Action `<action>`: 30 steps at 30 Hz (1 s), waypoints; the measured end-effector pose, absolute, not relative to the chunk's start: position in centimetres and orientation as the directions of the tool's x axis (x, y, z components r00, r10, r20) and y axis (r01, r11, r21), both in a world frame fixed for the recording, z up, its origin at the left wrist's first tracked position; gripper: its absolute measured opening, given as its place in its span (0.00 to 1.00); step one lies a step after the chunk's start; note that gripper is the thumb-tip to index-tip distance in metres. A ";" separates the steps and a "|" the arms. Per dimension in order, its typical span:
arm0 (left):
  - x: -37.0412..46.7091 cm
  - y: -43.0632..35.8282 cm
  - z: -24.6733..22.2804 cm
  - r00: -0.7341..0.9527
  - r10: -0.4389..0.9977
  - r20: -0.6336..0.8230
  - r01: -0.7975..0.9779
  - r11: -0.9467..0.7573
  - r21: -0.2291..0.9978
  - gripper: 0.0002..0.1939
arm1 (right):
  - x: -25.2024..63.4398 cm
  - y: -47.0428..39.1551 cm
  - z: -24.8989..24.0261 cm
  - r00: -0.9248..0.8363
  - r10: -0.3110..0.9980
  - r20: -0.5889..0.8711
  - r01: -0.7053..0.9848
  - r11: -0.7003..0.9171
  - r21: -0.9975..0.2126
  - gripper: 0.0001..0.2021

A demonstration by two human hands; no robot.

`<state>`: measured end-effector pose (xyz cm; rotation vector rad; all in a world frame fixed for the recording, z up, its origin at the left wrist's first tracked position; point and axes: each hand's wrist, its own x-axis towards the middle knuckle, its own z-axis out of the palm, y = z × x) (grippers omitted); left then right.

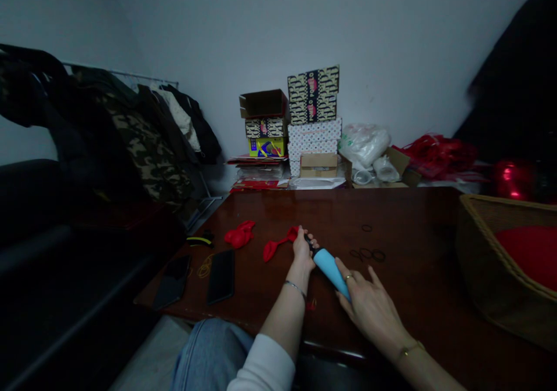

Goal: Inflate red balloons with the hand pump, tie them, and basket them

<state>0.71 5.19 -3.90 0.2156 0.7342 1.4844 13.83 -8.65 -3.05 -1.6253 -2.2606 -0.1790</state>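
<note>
A light-blue tube with a black end, which looks like a balloon hand pump (329, 268), slants across the middle of the table. My left hand (303, 246) is closed around its black end. A limp red balloon (271, 250) trails out of that same hand to the left and rests on the tabletop. At the pump's lower blue end, my right hand (369, 298) has its thumb and fingers on either side, with one finger sticking out. Another crumpled red balloon (239, 235) lies further left. How the balloon meets the black end is hidden by my fingers.
Left on the brown table (261, 298) are a dark phone (221, 276), another flat dark device (172, 282), yellow bands (204, 267) and a black-yellow item (200, 241). Black rings (368, 254) lie to the right, near a wicker basket (483, 263). Stacked boxes (314, 95) stand behind.
</note>
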 end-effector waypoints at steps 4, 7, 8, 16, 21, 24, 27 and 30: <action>-0.3 6.3 -2.9 -0.108 0.943 -0.316 -0.842 0.082 0.534 0.14 | 14.1 -9.2 -2.0 -0.286 0.887 0.364 0.942 0.329 -0.061 0.28; -1.3 7.3 -1.9 -0.125 0.945 -0.303 -0.844 0.059 0.534 0.14 | 14.7 -9.8 -1.3 -0.286 0.885 0.367 0.945 0.324 -0.045 0.28; -1.6 7.5 -1.6 -0.127 0.948 -0.291 -0.840 0.053 0.539 0.14 | 14.9 -10.1 -1.2 -0.284 0.884 0.370 0.946 0.322 -0.043 0.28; -1.4 7.6 -1.0 -0.060 0.948 -0.313 -0.844 0.119 0.523 0.13 | 16.5 -12.3 -2.1 -0.256 0.859 0.444 0.954 0.299 -0.027 0.31; -0.4 6.6 -1.7 -0.055 0.926 -0.373 -0.830 0.165 0.533 0.17 | 16.9 -12.7 -2.9 -0.235 0.873 0.428 0.969 0.243 0.036 0.28; -0.3 6.2 -1.8 -0.071 0.919 -0.387 -0.825 0.164 0.542 0.20 | 16.6 -12.7 -2.9 -0.243 0.879 0.410 0.969 0.240 0.058 0.27; 0.0 5.8 -2.0 -0.090 0.928 -0.362 -0.808 0.144 0.572 0.23 | 15.9 -12.4 -2.5 -0.238 0.897 0.374 0.971 0.234 0.055 0.26; 0.5 5.4 -2.4 -0.080 0.941 -0.330 -0.798 0.138 0.587 0.21 | 15.2 -11.6 -1.8 -0.232 0.907 0.352 0.972 0.225 0.060 0.25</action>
